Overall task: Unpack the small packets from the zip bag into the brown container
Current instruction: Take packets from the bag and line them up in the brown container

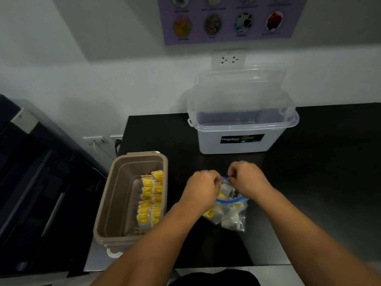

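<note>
A clear zip bag (233, 215) with a blue zip strip stands on the black counter, holding several small white packets with yellow labels. My left hand (201, 188) grips the left side of the bag's mouth. My right hand (248, 178) pinches the far right edge of the mouth, and the opening is spread between them. The brown container (115, 193) sits to the left of the bag, with rows of yellow-labelled packets (150, 200) stacked along its right side.
A clear plastic box (241, 139) with its lid raised stands at the back of the black counter (321, 172). A dark machine (37, 182) fills the left side. Wall sockets and a cable are behind the brown container.
</note>
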A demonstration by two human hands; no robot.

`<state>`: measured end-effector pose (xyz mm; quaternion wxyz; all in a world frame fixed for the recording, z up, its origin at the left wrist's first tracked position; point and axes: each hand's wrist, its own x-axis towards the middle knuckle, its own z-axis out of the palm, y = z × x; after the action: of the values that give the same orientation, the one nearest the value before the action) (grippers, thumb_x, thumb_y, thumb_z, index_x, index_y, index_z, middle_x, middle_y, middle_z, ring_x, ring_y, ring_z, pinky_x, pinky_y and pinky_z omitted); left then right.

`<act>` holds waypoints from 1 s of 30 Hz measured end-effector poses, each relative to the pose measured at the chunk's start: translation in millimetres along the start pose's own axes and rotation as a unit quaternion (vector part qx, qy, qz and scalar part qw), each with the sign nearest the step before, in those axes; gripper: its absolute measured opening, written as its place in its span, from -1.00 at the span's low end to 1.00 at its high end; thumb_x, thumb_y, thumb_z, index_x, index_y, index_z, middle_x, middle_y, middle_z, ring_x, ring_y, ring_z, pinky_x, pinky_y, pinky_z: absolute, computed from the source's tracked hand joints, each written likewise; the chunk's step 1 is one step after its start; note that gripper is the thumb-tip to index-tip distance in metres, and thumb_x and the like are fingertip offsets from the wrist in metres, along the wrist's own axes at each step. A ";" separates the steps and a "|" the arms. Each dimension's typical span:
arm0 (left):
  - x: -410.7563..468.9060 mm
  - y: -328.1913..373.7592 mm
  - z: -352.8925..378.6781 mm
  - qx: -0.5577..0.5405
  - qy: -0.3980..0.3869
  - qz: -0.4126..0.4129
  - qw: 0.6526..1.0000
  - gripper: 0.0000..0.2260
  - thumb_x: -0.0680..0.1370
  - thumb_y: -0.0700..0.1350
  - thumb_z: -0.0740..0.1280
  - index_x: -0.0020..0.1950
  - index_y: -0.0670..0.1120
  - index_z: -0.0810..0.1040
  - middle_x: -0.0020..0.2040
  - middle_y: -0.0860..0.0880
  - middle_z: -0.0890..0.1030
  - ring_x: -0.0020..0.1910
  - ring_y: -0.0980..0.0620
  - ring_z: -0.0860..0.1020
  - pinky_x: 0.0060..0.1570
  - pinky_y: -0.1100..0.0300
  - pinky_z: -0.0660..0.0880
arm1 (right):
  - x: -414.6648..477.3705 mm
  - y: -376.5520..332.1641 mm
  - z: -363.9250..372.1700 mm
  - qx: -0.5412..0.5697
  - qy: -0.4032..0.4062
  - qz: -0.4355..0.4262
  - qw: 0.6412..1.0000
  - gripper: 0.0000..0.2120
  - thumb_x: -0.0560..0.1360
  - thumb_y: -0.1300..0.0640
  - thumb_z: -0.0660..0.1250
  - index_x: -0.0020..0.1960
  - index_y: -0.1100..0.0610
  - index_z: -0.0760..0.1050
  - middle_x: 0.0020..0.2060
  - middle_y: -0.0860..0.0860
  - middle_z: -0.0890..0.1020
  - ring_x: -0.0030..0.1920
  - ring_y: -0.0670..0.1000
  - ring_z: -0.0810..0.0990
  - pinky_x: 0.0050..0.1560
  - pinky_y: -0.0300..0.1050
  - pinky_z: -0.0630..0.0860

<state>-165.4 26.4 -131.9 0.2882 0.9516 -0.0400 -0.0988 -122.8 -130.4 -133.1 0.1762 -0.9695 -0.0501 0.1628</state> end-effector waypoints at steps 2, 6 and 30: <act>11.6 2.6 15.8 0.027 -0.036 -0.020 0.999 -0.83 0.62 -0.11 0.33 0.19 0.00 0.63 0.04 0.00 0.66 0.01 0.06 0.62 0.10 0.07 0.60 | 3.5 11.9 8.0 -0.006 -0.015 0.022 1.000 -0.90 0.55 0.09 0.42 -0.07 -0.02 0.50 -0.02 -0.03 0.52 -0.08 -0.02 0.56 0.00 -0.05 0.60; 32.2 3.5 39.6 0.146 -0.098 -0.061 0.983 -0.86 0.60 -0.10 0.33 0.10 -0.03 0.66 -0.02 -0.05 0.67 -0.04 -0.04 0.65 0.04 0.02 0.62 | 5.9 24.5 16.4 -0.034 -0.092 0.032 0.995 -0.94 0.55 0.08 0.42 -0.02 -0.03 0.55 0.05 0.01 0.50 -0.03 -0.01 0.57 0.06 -0.01 0.62; 37.0 -17.0 53.5 -0.132 0.035 -0.126 0.983 -0.85 0.47 -0.09 0.51 -0.24 0.07 0.58 -0.30 0.06 0.64 -0.32 0.19 0.58 -0.33 0.36 0.47 | 26.8 38.3 30.6 -0.104 -0.115 -0.018 0.988 -0.54 0.48 -0.05 0.50 0.35 -0.07 0.53 0.25 0.03 0.47 0.29 0.09 0.44 0.26 0.05 0.50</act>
<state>-140.2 6.6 -191.0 0.3980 0.9053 0.1040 -0.1054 -106.3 -152.1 -181.9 0.0705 -0.9562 -0.1040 0.2643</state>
